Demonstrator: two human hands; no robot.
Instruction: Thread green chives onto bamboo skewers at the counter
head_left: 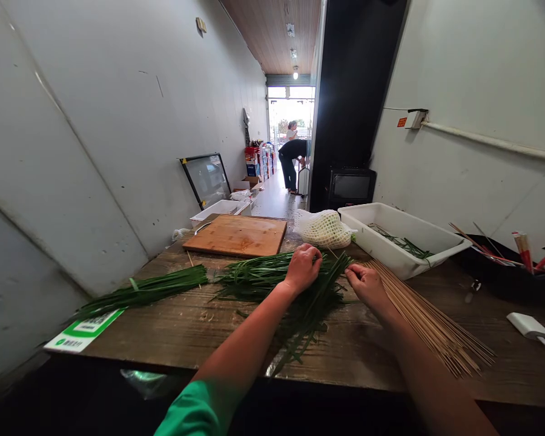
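A loose pile of garlic chives [258, 272] lies across the middle of the wooden table, with some leaves running toward the front edge. My left hand [303, 266] is over the pile's right part, its fingers curled together; what they hold is hidden. Just right of the chives, my right hand [367, 283] has thumb and fingers pinched near the leaf ends. Whatever is in that pinch is too small to name. Thin bamboo skewers [436, 324] fan out beside and beyond my right forearm. A tied chive bundle [149, 287] rests at the left.
Behind the pile are a wooden cutting board [238, 235] and something pale in foam netting [324, 228]. A white bin [390, 218] with some chives stands right, near a black container [495, 266] and a white charger [530, 326]. A green-white card [84, 330] lies left. One person [293, 157] bends near the doorway.
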